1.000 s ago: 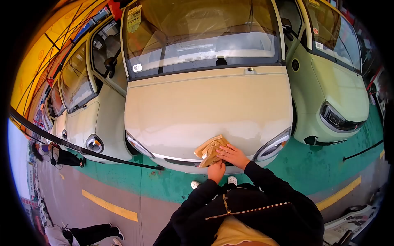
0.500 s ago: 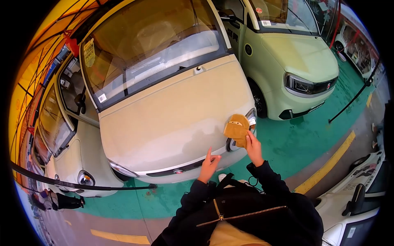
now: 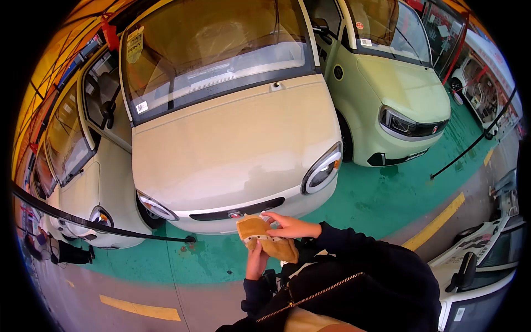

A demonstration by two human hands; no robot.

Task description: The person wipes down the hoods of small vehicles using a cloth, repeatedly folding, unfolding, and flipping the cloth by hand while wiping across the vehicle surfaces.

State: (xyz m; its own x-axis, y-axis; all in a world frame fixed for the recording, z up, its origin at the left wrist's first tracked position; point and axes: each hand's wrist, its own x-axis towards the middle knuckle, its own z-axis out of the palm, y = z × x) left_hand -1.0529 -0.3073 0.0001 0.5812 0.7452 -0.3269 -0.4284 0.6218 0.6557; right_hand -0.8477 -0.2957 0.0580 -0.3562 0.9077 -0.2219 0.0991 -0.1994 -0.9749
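A folded tan-brown cloth (image 3: pixel 283 249), crossed by a pale strip with dark dots, is held low in front of me, near the front of a cream car (image 3: pixel 232 144). My left hand (image 3: pixel 256 262) grips its lower left side, the thumb lying on the pale strip. From the right, my right hand (image 3: pixel 292 227) has its fingers on the cloth's upper part, with a small whitish bit by the fingertips. Just beyond my hands is the car's dark grille strip with a red badge (image 3: pixel 235 214). Its bonnet has a dull, unevenly marked surface.
A pale green car (image 3: pixel 398 94) stands at right, another light car (image 3: pixel 83 205) at left. Black barrier poles (image 3: pixel 105 224) extend at both sides. The floor is green (image 3: pixel 359 205) with grey paving beyond. A person (image 3: pixel 69 250) is at far left, a white vehicle (image 3: pixel 475 276) lower right.
My right hand has brought the cloth down and left from the headlight. My left hand, earlier pointing with one finger, now grips the cloth too. The view has shifted slightly.
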